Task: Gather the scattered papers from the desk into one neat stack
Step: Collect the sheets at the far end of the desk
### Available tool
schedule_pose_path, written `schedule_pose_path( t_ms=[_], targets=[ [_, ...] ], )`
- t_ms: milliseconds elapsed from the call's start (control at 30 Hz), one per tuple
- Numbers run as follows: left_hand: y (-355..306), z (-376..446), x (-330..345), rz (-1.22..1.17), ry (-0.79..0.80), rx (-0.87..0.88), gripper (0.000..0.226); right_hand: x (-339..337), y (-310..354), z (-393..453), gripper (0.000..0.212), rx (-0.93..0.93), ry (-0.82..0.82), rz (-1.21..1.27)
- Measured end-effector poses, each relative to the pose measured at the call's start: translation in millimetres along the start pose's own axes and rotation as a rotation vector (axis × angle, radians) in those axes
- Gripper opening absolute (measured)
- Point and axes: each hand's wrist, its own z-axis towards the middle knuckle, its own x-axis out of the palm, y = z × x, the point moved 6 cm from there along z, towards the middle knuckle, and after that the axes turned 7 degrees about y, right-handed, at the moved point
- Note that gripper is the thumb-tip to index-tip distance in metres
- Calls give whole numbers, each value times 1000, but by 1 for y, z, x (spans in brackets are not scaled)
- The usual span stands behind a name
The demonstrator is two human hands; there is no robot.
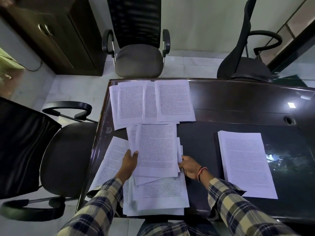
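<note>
Plaid sleeves point(102, 201) reach over the dark glossy desk point(238, 103), where the left hand point(129, 161) and right hand point(190, 166) grip, apparently by curled fingers, a loose sheaf of printed pages point(157, 149) between fanned sheets point(151, 102) and a squared stack point(245, 163) lying right.

Dim room, glare on the desk point(238, 99) (edges bend, fisheye).
</note>
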Motion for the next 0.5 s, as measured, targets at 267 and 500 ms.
schedule_pose_path(
  t_ms=[267,500],
  targets=[
    [-14,-16,7,230,173,-96,25,-9,-7,-5,24,-13,-74,11],
    [1,-24,25,119,442,-147,32,-5,-6,-5,21,-30,-97,62]
  ],
)
